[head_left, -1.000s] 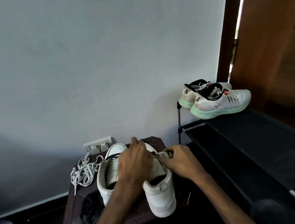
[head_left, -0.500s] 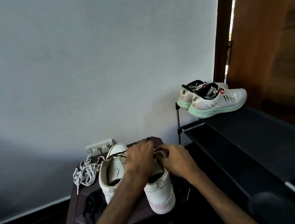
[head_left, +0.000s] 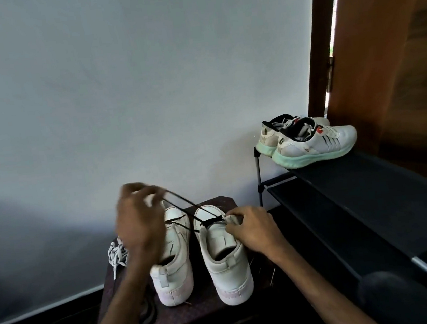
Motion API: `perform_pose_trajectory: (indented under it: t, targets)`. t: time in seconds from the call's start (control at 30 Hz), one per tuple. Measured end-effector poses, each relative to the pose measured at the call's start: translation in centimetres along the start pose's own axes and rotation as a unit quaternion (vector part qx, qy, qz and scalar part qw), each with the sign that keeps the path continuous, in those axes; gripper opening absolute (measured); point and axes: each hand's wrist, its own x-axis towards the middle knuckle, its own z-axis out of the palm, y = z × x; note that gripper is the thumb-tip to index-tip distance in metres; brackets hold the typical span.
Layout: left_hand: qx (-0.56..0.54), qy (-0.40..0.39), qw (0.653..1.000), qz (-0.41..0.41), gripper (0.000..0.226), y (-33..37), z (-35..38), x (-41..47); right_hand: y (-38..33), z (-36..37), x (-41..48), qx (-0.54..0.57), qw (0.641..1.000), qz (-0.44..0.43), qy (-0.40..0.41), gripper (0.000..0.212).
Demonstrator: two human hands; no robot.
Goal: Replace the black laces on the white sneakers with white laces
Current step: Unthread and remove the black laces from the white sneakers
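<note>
Two white sneakers (head_left: 198, 251) side by side on a dark table (head_left: 198, 315), heels toward the camera. Left hand (head_left: 140, 228) raised above the left shoe, blurred; grip pinched shut on the black lace (head_left: 183, 209), which runs taut down and rightward from the fingertips to the right shoe's eyelets. Right hand (head_left: 254, 230) down on the right shoe, just beyond the far end of that lace; grip closed on the shoe's upper edge beside the eyelets (steadying, by the look of it). Loose black strands across the left shoe's tongue, directly below the left grip. White laces (head_left: 116, 254) in a heap on the table, left of and below the left grip, partly hidden by the wrist. Another dark lace (head_left: 149, 311) lying on the table near the left forearm. Well to the right of the right grip, a black shoe rack (head_left: 370, 197) carrying a pair of mint-soled trainers (head_left: 308, 140).
</note>
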Motion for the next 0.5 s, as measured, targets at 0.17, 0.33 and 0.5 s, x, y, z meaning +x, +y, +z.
perform_pose_trajectory:
  t: [0.17,0.33,0.5]
  targets:
    - [0.084,-0.09,0.991,-0.049,0.015,-2.5,-0.1,-0.4,-0.1,0.2,0.0,-0.017,1.0,0.002,0.009,0.023]
    - [0.121,-0.199,0.952,0.198,0.023,3.1,2.4,-2.9,-0.6,0.0,-0.2,-0.022,1.0,-0.003,0.0,0.024]
    - [0.307,-0.326,0.862,0.237,0.025,5.9,5.5,-3.3,-0.6,-0.2,-0.4,-0.025,1.0,0.0,-0.013,0.021]
